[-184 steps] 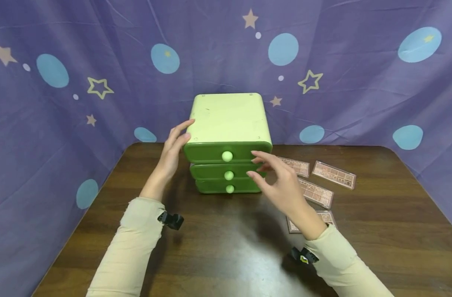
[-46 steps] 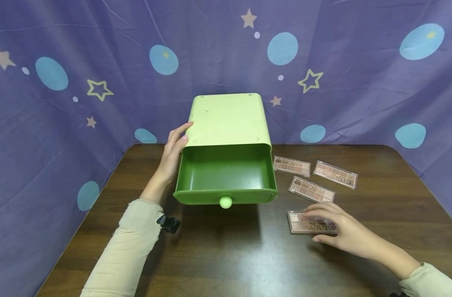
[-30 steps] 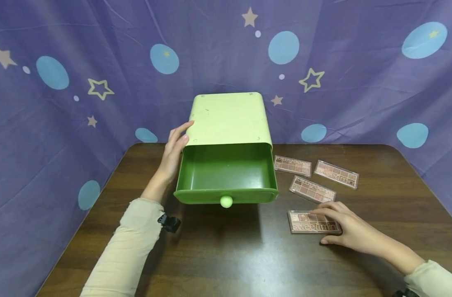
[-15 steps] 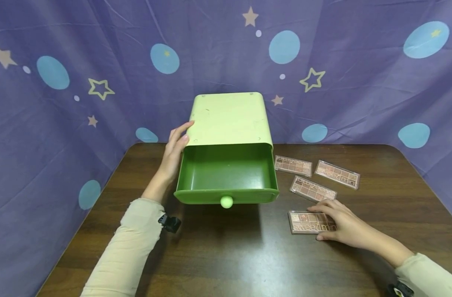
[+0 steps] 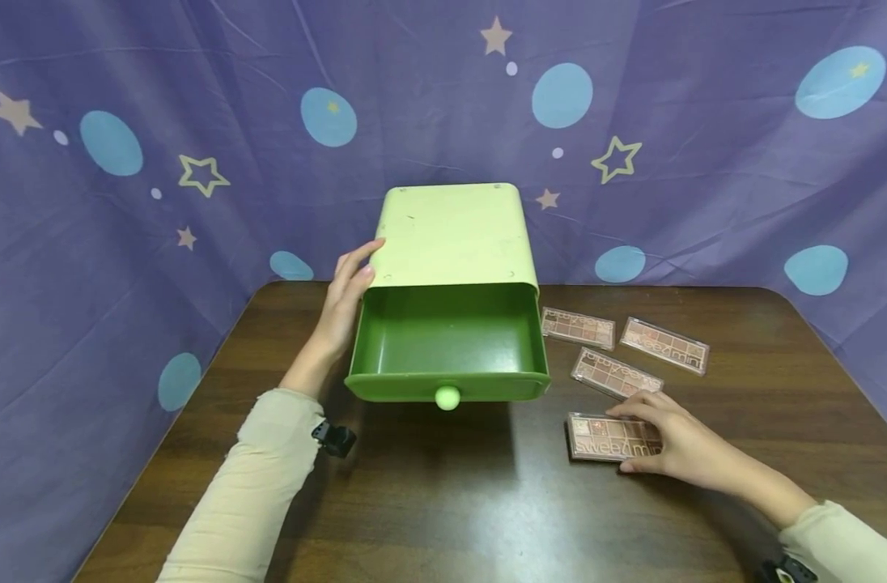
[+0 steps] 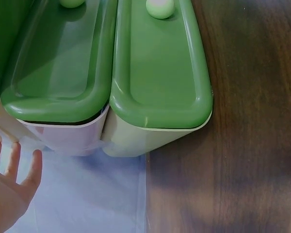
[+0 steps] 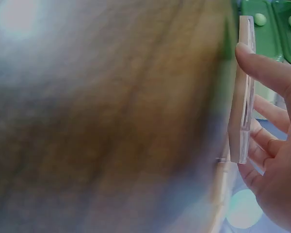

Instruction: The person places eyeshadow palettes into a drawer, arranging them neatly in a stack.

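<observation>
A pale green cabinet (image 5: 454, 239) has its dark green top drawer (image 5: 396, 389) pulled out, and the drawer's inside is bare. My left hand (image 5: 336, 316) rests against the cabinet's left side, fingertips at the top edge; its fingers look extended in the left wrist view. To the right, my right hand (image 5: 680, 444) pinches an eyeshadow palette (image 5: 596, 437) marked "sweet mini", thumb on the near edge and fingers on the far edge. In the right wrist view the palette (image 7: 241, 111) stands between thumb and fingers. My hand hides its right end.
Behind the held palette lie three more eyeshadow palettes: one close by (image 5: 614, 374), one beside the cabinet (image 5: 578, 327) and one farther right (image 5: 664, 345). Two lower drawers (image 6: 160, 68) are shut. A purple patterned curtain (image 5: 443, 97) hangs behind the wooden table (image 5: 443, 518).
Since the oldest frame, the top drawer has been pulled out. My right hand has moved from the cabinet to the nearest palette and taken hold of it. The left hand stays on the cabinet.
</observation>
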A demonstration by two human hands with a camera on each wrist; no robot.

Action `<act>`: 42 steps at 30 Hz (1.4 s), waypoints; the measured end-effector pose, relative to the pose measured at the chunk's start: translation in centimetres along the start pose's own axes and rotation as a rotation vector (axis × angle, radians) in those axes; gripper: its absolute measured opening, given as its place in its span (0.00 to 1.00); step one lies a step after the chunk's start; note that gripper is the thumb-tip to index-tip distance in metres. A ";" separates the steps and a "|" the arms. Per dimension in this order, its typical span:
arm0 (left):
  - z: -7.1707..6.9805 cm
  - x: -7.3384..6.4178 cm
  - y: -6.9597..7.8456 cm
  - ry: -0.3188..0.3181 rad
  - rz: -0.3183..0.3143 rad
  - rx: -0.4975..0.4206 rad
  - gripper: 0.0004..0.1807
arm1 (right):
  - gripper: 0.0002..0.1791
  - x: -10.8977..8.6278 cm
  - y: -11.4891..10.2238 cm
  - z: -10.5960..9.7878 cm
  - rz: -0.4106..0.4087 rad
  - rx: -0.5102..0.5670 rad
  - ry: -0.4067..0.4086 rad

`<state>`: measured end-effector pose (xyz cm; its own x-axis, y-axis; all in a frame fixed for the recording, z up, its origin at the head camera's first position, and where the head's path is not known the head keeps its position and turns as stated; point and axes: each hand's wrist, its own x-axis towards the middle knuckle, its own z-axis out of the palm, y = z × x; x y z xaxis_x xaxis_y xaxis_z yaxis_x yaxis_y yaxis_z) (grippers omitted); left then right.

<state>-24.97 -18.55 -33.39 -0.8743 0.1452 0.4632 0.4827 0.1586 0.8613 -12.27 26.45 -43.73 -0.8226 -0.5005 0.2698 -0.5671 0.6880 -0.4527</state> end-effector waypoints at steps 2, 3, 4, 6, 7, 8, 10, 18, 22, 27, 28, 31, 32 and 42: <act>0.0 0.0 0.0 0.003 0.002 -0.002 0.28 | 0.36 0.1 -0.4 -0.4 0.004 -0.004 0.016; 0.0 0.0 0.0 0.005 0.002 -0.003 0.28 | 0.37 0.2 -0.6 -0.7 0.001 -0.013 0.025; 0.0 0.0 -0.1 0.006 0.003 -0.004 0.28 | 0.37 0.2 -0.8 -0.9 0.000 -0.029 0.036; 0.0 0.0 -0.1 0.008 0.004 -0.007 0.28 | 0.37 0.3 -1.1 -1.4 -0.001 -0.045 0.051; 0.0 0.0 -0.1 0.010 0.005 -0.007 0.28 | 0.38 0.4 -1.3 -1.6 -0.004 -0.054 0.059; 0.0 0.0 -0.1 0.011 0.004 -0.008 0.28 | 0.38 0.4 -1.5 -1.9 -0.007 -0.061 0.067; 0.0 0.0 -0.1 0.012 0.003 -0.009 0.28 | 0.38 0.5 -1.8 -2.4 -0.008 -0.069 0.080; 0.0 0.1 -0.1 0.005 0.009 -0.011 0.28 | 0.38 1.0 -3.5 -4.7 -0.023 -0.011 0.152; 0.0 0.1 -0.1 0.005 0.014 -0.010 0.28 | 0.39 1.3 -4.2 -6.0 -0.011 0.029 0.185; 0.0 0.1 -0.1 0.008 0.011 -0.013 0.28 | 0.40 1.7 -4.9 -7.5 -0.052 0.055 0.232; 0.0 0.1 -0.1 0.009 0.011 -0.014 0.28 | 0.40 1.8 -5.1 -7.7 -0.067 0.057 0.244; 0.1 0.1 -0.1 0.012 0.011 -0.016 0.28 | 0.40 2.3 -5.5 -8.4 -0.133 0.088 0.292; 0.1 0.1 -0.1 0.012 0.010 -0.017 0.28 | 0.39 2.5 -5.7 -8.5 -0.155 0.097 0.311; 0.1 0.1 -0.2 0.012 0.022 -0.024 0.28 | 0.30 5.2 -7.9 -9.0 -0.253 0.196 0.449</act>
<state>-25.15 -18.46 -33.54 -0.8643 0.1369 0.4840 0.5002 0.1322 0.8558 -12.42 23.18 -31.14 -0.6224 -0.3350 0.7074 -0.7667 0.4430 -0.4647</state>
